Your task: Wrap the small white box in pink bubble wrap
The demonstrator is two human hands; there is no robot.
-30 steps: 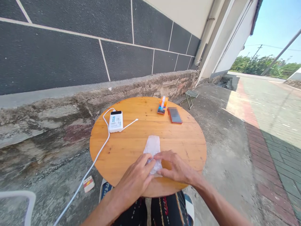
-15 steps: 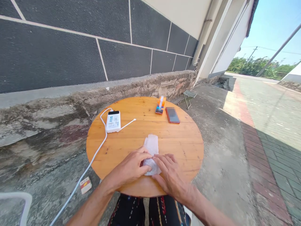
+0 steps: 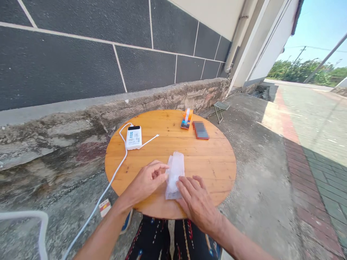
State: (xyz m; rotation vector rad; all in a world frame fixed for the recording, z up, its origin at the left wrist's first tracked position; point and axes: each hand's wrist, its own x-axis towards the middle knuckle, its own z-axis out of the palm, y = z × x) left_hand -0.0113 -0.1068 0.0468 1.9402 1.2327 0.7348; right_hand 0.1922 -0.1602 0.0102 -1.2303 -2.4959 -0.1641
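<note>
lower centre: the right hand (image 3: 196, 198) lies on the translucent wrap (image 3: 175, 168), its grip impossible to tell; the left hand (image 3: 148, 180), grip released, sits at the wrap's left edge. centre-left on the surface (image 3: 211, 160), a white power bank (image 3: 134, 138).

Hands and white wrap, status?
Right hand on white wrap; left hand at its left edge, contact unclear. Wrap on table. Tape dispenser beyond, not blocking.

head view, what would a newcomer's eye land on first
The round orange-brown wooden table, mid-picture, likely draws the eye. On its near half lies an oblong, whitish translucent packet, left hand and right hand at its edges. A white rectangular device sits on the table's left.
</note>
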